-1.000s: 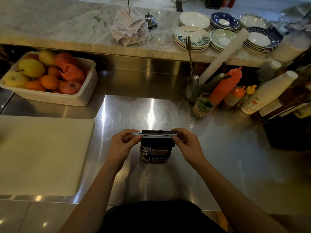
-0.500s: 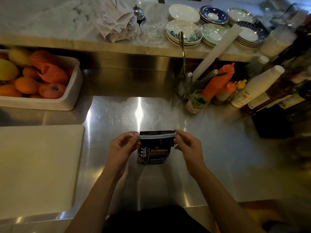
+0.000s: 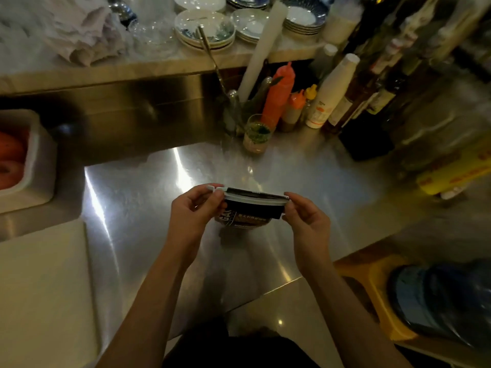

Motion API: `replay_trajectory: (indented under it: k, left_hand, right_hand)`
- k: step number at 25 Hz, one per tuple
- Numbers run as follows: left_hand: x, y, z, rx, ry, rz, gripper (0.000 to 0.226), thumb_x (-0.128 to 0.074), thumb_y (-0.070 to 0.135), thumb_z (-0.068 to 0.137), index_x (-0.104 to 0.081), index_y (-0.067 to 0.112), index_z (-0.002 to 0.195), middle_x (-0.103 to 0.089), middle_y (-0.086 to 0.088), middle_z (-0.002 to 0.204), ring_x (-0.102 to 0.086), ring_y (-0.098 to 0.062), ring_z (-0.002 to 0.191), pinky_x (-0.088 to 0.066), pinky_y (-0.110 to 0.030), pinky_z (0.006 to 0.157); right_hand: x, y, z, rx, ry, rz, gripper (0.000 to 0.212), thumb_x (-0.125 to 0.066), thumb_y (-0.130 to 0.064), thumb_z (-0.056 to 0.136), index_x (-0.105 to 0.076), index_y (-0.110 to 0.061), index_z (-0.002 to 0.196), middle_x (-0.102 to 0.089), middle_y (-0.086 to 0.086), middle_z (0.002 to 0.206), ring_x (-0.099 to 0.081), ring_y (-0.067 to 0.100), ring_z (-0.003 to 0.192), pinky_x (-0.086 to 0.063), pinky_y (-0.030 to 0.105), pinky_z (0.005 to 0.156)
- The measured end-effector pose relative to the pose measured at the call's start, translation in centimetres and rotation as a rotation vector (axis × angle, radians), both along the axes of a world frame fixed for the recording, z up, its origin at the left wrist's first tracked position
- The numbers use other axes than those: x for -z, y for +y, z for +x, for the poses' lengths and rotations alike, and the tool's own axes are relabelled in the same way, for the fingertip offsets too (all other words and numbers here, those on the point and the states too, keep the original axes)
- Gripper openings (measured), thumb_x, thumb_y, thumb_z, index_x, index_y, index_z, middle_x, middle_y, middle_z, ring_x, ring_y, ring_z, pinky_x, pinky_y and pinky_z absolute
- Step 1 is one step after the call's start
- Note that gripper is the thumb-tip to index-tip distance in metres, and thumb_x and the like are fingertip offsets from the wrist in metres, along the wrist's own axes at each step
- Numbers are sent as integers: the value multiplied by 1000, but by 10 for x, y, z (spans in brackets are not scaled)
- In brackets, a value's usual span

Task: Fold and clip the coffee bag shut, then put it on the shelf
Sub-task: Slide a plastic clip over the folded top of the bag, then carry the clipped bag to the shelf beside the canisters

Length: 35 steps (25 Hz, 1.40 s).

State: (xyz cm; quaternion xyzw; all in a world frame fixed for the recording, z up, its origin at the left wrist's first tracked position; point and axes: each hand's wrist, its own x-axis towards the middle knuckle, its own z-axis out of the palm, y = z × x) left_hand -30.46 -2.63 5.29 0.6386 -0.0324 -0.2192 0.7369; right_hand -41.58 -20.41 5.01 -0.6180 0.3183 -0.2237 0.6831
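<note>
A dark coffee bag (image 3: 245, 217) with white lettering is held just over the steel counter (image 3: 305, 187), its top folded down. A long white clip (image 3: 255, 195) runs across the fold. My left hand (image 3: 195, 211) pinches the clip's left end and the bag's left edge. My right hand (image 3: 305, 217) pinches the right end of the clip and bag. The lower part of the bag is partly hidden by my fingers.
A white cutting board (image 3: 45, 288) lies at the left, with a fruit tub (image 3: 32, 160) behind it. Squeeze bottles (image 3: 277, 96), a small glass (image 3: 256, 134) and tall bottles (image 3: 372, 83) crowd the back right. Plates (image 3: 204, 27) sit on the marble ledge. A water jug (image 3: 446, 301) is at the lower right.
The view has swung right and down, so the fruit tub slid off to the left. Both hands keep the same grip, and the bag now looks tilted with its top toward me.
</note>
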Motion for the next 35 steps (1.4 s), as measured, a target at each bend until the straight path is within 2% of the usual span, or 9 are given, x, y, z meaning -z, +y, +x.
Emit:
replay_trajectory:
  k: [5,8,14,16,19,21,26,30,35]
  left_hand:
    - [-30,-85,-49,220,-61,-2,28,-66,32,80,-71,13,100,-75,-2,94,-70,-19,94,-57,-33,87]
    - [-40,-164,-114,446,-72,-8,11,-63,18,89,-72,16,95,-76,1,88,-71,-15,87,-58,-28,81]
    - [-49,-302,-261,868,-15,-39,23,-61,8,90,-76,22,79,-74,4,74,-68,-12,72,-57,-23,69]
    - [-59,-343,-320,1037,23,-68,22,-60,9,91,-74,21,79,-74,6,73,-68,-8,70,-57,-20,68]
    - [-68,-381,-394,1280,60,-110,16,-56,6,91,-69,15,85,-71,6,67,-66,-4,66,-56,-18,66]
    - [-68,-404,-444,1457,68,-114,15,-57,7,91,-69,15,86,-70,6,65,-66,-4,66,-56,-18,66]
    - [-62,-434,-520,1790,148,-158,9,-61,11,89,-69,9,94,-70,-3,79,-66,-11,75,-56,-21,69]
    - [-66,-445,-563,2049,216,-160,18,-67,22,81,-70,11,96,-71,3,79,-66,-8,75,-55,-19,71]
    - [-64,-439,-609,2243,249,-160,8,-68,20,84,-72,16,90,-72,5,79,-64,-11,76,-55,-24,73]
  right_hand:
    - [-15,-51,-89,232,-62,-49,21,-62,-6,90,-72,-22,98,-75,-4,98,-69,12,98,-57,25,83]
    - [-26,-93,-181,443,-100,-54,18,-61,-7,90,-71,-16,101,-76,-5,93,-71,12,95,-59,28,82]
    - [-41,-134,-352,944,-112,-153,16,-64,-4,89,-72,-16,96,-75,0,87,-70,12,84,-57,24,75]
    - [-47,-138,-408,1116,-94,-203,15,-65,-5,88,-72,-16,96,-74,4,88,-69,12,82,-57,23,73]
    - [-58,-131,-469,1348,-58,-256,14,-65,-6,89,-71,-4,102,-74,9,91,-70,13,83,-56,22,72]
    - [-62,-123,-504,1534,-8,-275,15,-64,-6,90,-71,-4,103,-74,9,92,-70,12,83,-56,21,71]
    - [-70,-106,-540,1876,59,-272,13,-65,-7,89,-72,-16,96,-74,-3,85,-69,6,80,-55,19,72]
    - [-77,-90,-543,2125,99,-251,14,-64,-9,90,-72,-17,99,-75,1,91,-71,13,89,-57,25,79]
    - [-77,-70,-546,2319,152,-235,14,-62,-10,91,-72,-15,100,-75,1,93,-71,14,90,-56,23,77]
